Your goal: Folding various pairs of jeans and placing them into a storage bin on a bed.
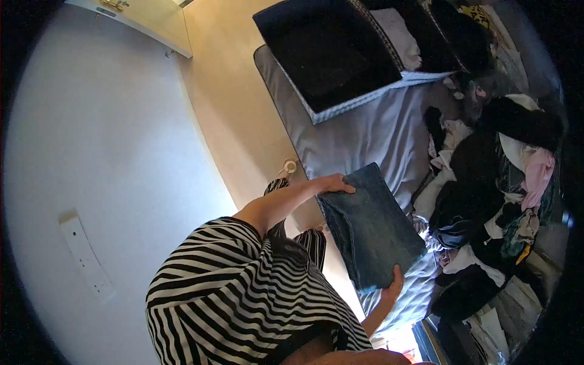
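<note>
Between my two hands is a folded pair of dark blue jeans [377, 225], held over the edge of the bed. My left hand [336, 184] grips the far left corner, thumb on top and fingers under the denim. At the near edge my right hand [394, 285] holds the fold, its thumb lying on the upper face and the other fingers partly hidden. The jeans form a roughly rectangular, flat bundle with a layered edge toward me.
A grey sheet [353, 143] covers the bed. On its far end stands a fabric storage box [359, 102] with a dark interior and something pale inside. A heap of mixed clothes [474, 182] lies along the right. A wall [121, 152] and a door [149, 24] are at left.
</note>
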Demonstrator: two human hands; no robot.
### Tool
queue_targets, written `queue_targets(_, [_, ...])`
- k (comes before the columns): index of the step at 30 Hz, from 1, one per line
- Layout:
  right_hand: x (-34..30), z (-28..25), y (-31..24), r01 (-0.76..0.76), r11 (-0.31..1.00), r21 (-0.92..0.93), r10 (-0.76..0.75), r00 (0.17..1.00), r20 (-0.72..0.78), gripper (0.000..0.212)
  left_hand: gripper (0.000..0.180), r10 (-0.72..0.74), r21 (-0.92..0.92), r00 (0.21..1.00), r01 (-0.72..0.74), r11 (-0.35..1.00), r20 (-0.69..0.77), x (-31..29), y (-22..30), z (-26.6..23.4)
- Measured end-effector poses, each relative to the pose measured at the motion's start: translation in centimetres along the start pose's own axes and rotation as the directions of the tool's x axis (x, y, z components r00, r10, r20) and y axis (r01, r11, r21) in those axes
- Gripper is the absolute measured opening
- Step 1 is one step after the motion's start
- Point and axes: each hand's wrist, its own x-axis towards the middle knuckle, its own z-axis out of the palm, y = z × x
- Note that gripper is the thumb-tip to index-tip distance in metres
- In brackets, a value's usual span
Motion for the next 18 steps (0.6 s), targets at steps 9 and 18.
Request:
queue_targets(9, [-8.4,9.3,-10.4,0.183,0.955,-0.235,-0.218,0.967,-0.134,0.063,0.055,0.216,-0.29,0.965,-0.166,0.942,0.149,-9.3,8.2,-5.0])
queue_targets(18, [-7.2,18.9,-25.4,0.487,0.749,-0.45,-0.491,0.863,0.116,0.064,0.056,0.53,-0.477,0.848,-0.463,0.747,0.009,-15.2,18.5,-8.5])
